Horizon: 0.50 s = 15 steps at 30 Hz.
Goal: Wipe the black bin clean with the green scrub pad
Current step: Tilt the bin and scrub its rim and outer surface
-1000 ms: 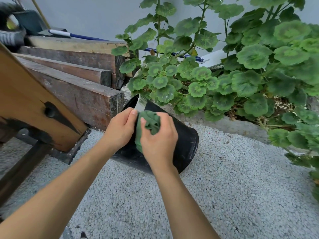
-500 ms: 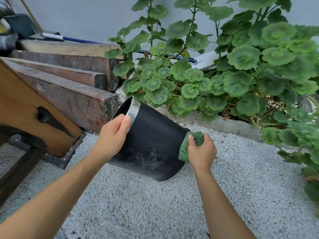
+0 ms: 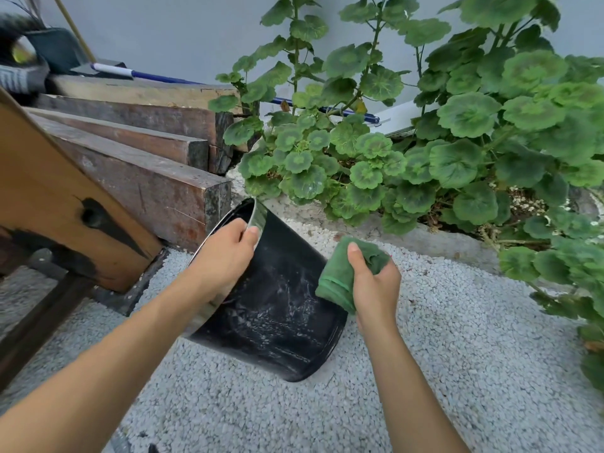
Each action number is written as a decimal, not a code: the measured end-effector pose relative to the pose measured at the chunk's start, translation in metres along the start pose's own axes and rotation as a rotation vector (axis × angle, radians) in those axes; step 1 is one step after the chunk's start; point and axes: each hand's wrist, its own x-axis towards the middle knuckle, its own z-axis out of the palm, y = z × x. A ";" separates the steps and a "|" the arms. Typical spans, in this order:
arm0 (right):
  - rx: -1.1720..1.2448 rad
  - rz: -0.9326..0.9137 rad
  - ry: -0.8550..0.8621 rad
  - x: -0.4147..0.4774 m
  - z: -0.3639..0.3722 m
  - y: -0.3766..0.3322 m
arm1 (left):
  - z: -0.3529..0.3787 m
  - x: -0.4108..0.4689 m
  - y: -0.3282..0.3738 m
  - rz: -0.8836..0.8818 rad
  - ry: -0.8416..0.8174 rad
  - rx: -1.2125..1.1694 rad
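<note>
The black bin [image 3: 277, 308] is tipped on the gravel [image 3: 457, 371], its rim held at ten o'clock by the closed left hand [image 3: 225, 256]. The green scrub pad [image 3: 343, 276], bunched in the right hand [image 3: 376, 282], is pressed at the bin's three o'clock side. Wiping is under way; streaks are seen lower down, so a downward pass is judged necessary.

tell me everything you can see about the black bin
The black bin looks like smooth plastic, round and tapering toward its base. It lies tilted on the white gravel, mouth toward the wooden beams. Whitish scuffs streak its side. The left hand grips its rim; the green scrub pad, in the right hand, meets its side.
</note>
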 end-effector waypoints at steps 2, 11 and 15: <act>0.008 -0.014 -0.050 -0.008 0.018 -0.004 | 0.005 0.003 0.004 -0.053 0.002 0.003; -0.360 -0.257 -0.228 -0.026 0.071 -0.006 | 0.016 -0.007 0.022 0.016 0.049 -0.008; -0.476 -0.213 -0.144 -0.009 0.048 0.013 | 0.013 -0.008 0.019 0.013 0.059 0.023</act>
